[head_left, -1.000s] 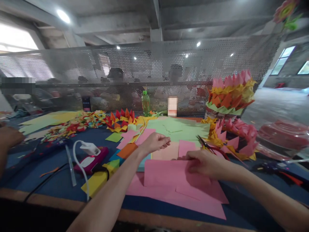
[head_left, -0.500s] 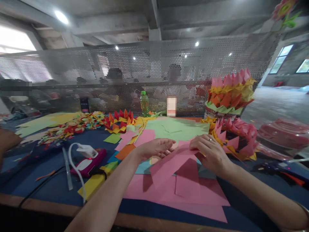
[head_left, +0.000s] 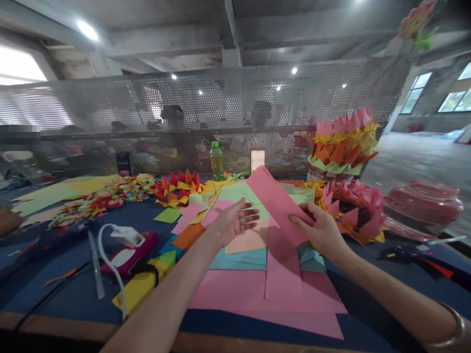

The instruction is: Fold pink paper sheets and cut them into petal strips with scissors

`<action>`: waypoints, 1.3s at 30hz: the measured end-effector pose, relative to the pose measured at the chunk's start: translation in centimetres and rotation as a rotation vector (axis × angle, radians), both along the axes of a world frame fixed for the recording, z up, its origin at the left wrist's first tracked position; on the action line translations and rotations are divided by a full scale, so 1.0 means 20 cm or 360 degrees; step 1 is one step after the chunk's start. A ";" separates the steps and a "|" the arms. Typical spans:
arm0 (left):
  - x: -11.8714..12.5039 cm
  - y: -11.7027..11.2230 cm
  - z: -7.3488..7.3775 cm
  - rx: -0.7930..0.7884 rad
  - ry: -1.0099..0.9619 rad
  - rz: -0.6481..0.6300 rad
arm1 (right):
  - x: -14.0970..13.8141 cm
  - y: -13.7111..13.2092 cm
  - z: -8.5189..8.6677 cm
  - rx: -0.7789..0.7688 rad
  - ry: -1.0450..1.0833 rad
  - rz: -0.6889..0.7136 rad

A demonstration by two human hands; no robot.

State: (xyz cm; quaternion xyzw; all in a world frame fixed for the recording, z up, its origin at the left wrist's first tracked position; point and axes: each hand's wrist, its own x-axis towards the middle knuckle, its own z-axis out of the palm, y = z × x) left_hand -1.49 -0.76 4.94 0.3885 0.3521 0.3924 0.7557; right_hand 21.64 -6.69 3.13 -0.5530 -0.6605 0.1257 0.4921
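My right hand point(head_left: 319, 229) is closed on a pink paper sheet point(head_left: 276, 201) and holds it raised and tilted above the table. Just left of that sheet hovers my left hand point(head_left: 232, 221), fingers spread and open, holding nothing. Below both hands lie more pink sheets point(head_left: 235, 289) on the blue table point(head_left: 55, 289), with a peach sheet point(head_left: 250, 239) and a teal one point(head_left: 239, 259) beneath.
Folded paper flowers point(head_left: 346, 142) and a pink petal ring point(head_left: 353, 206) stand at the right. A glue gun point(head_left: 127, 247) with its white cord lies at the left, beside paper scraps point(head_left: 106, 193). A green bottle point(head_left: 216, 159) stands by the mesh screen point(head_left: 206, 113). Another person's hand point(head_left: 7, 220) is at far left.
My right hand has lifted a pink sheet off the pile and raised it upright. My left hand let go of the sheet and opened beside it.
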 end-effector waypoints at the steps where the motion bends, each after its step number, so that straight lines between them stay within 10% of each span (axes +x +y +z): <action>1: 0.03 -0.02 -0.01 0.0004 0.0014 -0.0049 | -0.01 0.00 0.00 -0.0010 -0.0020 -0.0001; 19: 0.16 -0.16 -0.07 0.0018 -0.0036 -0.0125 | -0.11 -0.11 0.00 -0.0114 -0.0180 0.0420; 39: 0.15 -0.15 -0.07 0.0185 -0.0054 0.0053 | -0.10 -0.07 -0.02 -0.0408 0.0596 0.0472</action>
